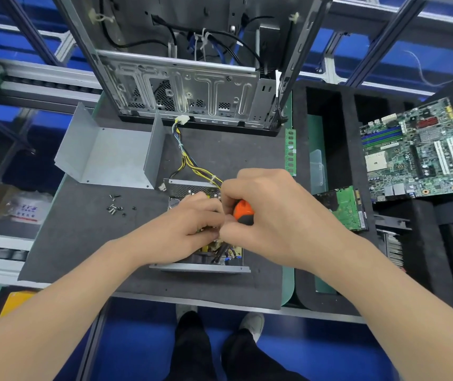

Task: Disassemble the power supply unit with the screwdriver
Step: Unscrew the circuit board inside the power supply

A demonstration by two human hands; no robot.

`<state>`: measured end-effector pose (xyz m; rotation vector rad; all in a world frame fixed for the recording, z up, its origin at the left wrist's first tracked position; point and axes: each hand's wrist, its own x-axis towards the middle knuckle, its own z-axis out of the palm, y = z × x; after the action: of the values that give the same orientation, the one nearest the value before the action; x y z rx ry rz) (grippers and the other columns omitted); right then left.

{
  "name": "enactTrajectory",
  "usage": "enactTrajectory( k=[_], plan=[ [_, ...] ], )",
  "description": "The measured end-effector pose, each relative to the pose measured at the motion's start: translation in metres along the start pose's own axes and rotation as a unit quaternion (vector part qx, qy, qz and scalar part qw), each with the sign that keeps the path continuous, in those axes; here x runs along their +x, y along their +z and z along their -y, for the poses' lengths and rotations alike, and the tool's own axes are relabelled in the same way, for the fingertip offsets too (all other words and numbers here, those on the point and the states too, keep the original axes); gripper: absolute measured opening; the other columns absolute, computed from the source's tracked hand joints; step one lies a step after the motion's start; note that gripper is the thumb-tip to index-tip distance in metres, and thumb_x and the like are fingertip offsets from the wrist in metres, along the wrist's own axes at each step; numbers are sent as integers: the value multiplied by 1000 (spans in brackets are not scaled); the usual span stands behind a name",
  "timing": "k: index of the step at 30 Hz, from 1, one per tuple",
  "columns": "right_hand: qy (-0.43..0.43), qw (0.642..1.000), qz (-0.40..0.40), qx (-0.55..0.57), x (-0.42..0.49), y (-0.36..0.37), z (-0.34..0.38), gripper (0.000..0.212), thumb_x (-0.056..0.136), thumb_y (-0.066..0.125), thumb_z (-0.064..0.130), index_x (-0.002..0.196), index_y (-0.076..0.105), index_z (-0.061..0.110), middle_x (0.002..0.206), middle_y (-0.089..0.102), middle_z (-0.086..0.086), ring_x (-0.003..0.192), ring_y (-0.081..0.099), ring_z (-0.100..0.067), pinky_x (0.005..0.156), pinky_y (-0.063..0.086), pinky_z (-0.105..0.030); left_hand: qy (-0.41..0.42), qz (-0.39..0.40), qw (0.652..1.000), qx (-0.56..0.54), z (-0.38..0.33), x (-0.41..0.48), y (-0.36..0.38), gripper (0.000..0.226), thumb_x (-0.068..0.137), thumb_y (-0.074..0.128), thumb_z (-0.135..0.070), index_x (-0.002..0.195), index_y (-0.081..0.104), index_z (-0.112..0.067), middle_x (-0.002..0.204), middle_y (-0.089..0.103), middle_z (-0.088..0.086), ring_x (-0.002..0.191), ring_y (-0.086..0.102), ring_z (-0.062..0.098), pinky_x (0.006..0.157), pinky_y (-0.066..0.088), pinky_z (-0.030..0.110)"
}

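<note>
Orange-handled screwdriver (pixel 243 211): over the middle of the power supply unit (pixel 192 188), handle up; shaft and tip are hidden under the hands.
Right hand (pixel 277 215): fingers wrapped round the screwdriver's handle, above the unit's right half.
Left hand (pixel 189 224): over the unit's left half, fingers bent down into its open top and touching the right hand; whether they pinch anything cannot be told.
Power supply unit: lid off, lying on the grey mat (pixel 82 237) on the bench. Its near metal rim is close to the mat's front edge, and a yellow board and black wires show just inside that rim.
Cable bundle (pixel 192 166): yellow and black, leaves the unit's far right corner and runs away from it to a white connector (pixel 182 120).
Cover (pixel 109 158): bent grey sheet metal, beyond and left of the unit, one upright wall just beside the unit's far left corner.
Screws (pixel 115 207): small loose cluster left of the unit, apart from it.
Computer case (pixel 186 89): upright, well beyond the unit, at the mat's far edge.
Open room: broad bare mat left of the unit, nearer than the screws; a narrower strip on its right, up to the mat's edge.
Right of the unit: a green memory stick (pixel 290 152) along the mat's edge, then a black foam tray (pixel 347 149) carrying a green circuit card (pixel 343 207) and a motherboard (pixel 417 149).
</note>
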<state>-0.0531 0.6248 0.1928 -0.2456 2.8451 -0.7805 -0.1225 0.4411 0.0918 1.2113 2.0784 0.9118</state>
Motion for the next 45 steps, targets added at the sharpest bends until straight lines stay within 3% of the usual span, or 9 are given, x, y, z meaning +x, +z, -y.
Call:
enactTrajectory(
  k=[2,6,12,16,20,29,33,40,45],
  plan=[
    [3,1000,-1,6,0,0,0,13,76,67,31,76,54,28,80,50,9,78,55,-19,66,52,-43,-5,-1,1000,-5,-1,0,-1,43,101,58,-4,87,55,-44,111,61,-1,112,49,34,102,39,53],
    [5,1000,6,2,1,1,1,14,76,68,32,77,54,29,81,49,9,79,54,-19,64,51,-41,-15,10,1000,10,1,-1,1,23,101,59,-1,91,68,-19,113,62,4,113,48,36,102,40,52],
    [7,1000,8,5,1,0,1,14,76,68,32,77,54,28,81,50,9,79,54,-18,63,51,-41,-6,3,1000,-2,-2,0,-1,36,102,59,-2,93,62,-37,113,62,2,113,49,36,102,40,53],
    [13,1000,11,7,1,-1,1,13,77,68,32,78,55,28,82,50,9,80,54,-18,65,52,-44,-6,4,1000,0,-2,-1,0,30,102,60,-2,93,67,-30,112,62,1,112,49,35,102,39,54],
    [15,1000,14,7,1,-1,2,13,78,68,32,78,55,28,82,50,9,81,54,-18,66,52,-43,-3,3,1000,-3,-5,0,-2,45,101,60,0,90,54,-43,110,62,1,112,48,36,102,39,55],
    [16,1000,14,13,1,-2,2,14,76,68,31,77,54,28,81,51,9,80,55,-18,67,52,-45,7,-5,1000,-11,-8,0,-2,53,98,54,-12,81,50,-62,108,62,-1,109,50,37,100,40,56],
    [20,1000,17,12,1,-1,1,14,77,68,33,78,54,28,82,50,9,81,54,-18,65,52,-44,15,-4,1000,-10,-9,0,-3,63,100,54,-12,89,50,-74,108,61,-1,109,49,37,99,40,53],
    [7,1000,11,1,2,2,2,15,77,69,33,78,55,28,82,49,9,81,55,-20,62,49,-39,14,-6,1000,-19,-8,0,-3,71,100,60,-2,87,51,-72,110,59,-3,110,49,37,97,43,55],
    [13,1000,15,2,3,1,2,14,77,69,33,78,55,28,83,50,8,81,56,-21,65,52,-43,18,-15,1000,-20,-9,1,-2,58,99,56,-14,89,50,-72,110,59,-4,111,49,36,99,42,55]
  ],
)
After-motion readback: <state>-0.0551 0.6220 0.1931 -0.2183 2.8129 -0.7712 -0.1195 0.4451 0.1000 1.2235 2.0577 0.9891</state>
